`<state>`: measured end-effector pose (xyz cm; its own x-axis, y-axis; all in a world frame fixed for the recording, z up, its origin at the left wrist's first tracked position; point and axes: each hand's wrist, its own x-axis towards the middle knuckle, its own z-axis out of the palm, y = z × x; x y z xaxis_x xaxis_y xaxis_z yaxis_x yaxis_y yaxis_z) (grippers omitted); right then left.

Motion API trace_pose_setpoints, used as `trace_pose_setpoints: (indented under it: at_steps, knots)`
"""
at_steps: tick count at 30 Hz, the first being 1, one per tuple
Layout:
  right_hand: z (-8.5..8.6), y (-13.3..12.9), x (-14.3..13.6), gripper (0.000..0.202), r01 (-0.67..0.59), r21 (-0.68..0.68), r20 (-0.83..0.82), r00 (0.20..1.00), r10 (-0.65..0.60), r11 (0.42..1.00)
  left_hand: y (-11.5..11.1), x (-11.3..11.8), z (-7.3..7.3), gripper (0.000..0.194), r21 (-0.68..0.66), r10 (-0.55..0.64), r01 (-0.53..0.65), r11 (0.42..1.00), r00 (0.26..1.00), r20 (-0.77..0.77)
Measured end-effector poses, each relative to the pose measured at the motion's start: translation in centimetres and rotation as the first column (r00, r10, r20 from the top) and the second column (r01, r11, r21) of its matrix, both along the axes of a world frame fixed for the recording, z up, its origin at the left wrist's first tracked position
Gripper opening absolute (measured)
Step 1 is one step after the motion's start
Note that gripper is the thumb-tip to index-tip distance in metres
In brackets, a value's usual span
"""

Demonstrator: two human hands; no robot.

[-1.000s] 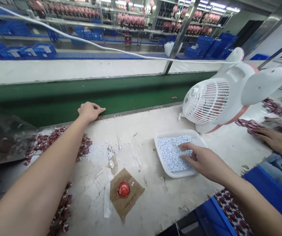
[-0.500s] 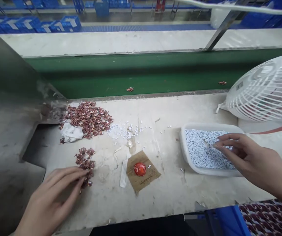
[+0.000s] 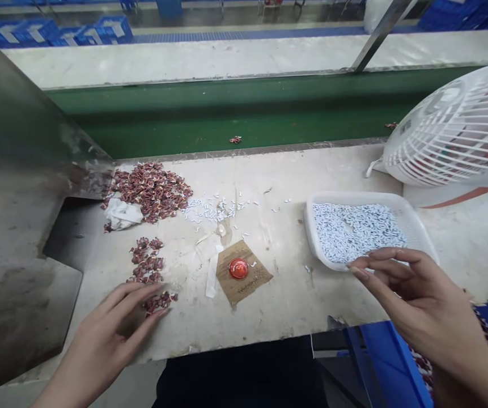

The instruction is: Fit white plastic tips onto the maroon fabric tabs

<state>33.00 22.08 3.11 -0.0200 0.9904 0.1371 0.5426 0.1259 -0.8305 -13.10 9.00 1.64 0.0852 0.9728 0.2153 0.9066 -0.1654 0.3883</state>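
Factory: green belt (image 3: 295,122), blue crates (image 3: 115,29)

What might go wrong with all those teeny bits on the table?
The right hand is by the near edge of the white tub, so a bump might spill the tiny white pieces. The left hand is at some small reddish pieces; a nudge could scatter them.

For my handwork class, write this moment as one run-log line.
left hand: around reddish cluster | right hand: pinch-shaped, at near edge of white tub | grips: unclear | red piece: on brown sheet
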Motion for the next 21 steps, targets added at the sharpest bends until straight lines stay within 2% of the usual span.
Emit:
trace_pose_setpoints:
  at_steps: [2, 5, 11, 14, 17, 21]
  knots:
    - [-0.2, -0.5, -0.2, 0.027, -0.080, -0.014, -0.074, 0.994, 0.079, 0.997, 0.4, -0.1, -0.3, 0.036, 0.028, -0.043, 0.044, 0.999, 0.999, -0.023]
    - [0.1, -1.1, -1.2, 0.021, -0.138, -0.034, -0.120, 0.984, 0.133, 0.990, 1.4, -0.2, -0.4, 0.030, 0.050, -0.166, 0.167, 0.985, 0.986, -0.015]
    - [1.2, -2.2, -5.0, 0.015, -0.237, -0.084, -0.311, 0.929, 0.200, 0.968, 4.6, 0.7, 1.0, 0.023, 0.017, -0.305, 0.305, 0.952, 0.950, 0.063]
    - [1.3, -2.7, -6.2, 0.014, -0.295, -0.111, -0.386, 0.892, 0.233, 0.949, 5.5, 0.8, 1.1, 0.024, -0.004, -0.358, 0.359, 0.934, 0.932, 0.056]
    - [1.4, -3.1, -6.3, 0.014, -0.309, -0.142, -0.429, 0.875, 0.223, 0.940, 5.0, 1.0, 1.0, 0.040, -0.034, -0.329, 0.329, 0.944, 0.944, -0.002]
    - [1.5, -3.4, -6.2, 0.018, -0.267, -0.184, -0.530, 0.838, 0.133, 0.946, 3.3, 2.2, 0.1, 0.035, -0.014, -0.129, 0.128, 0.992, 0.985, -0.117]
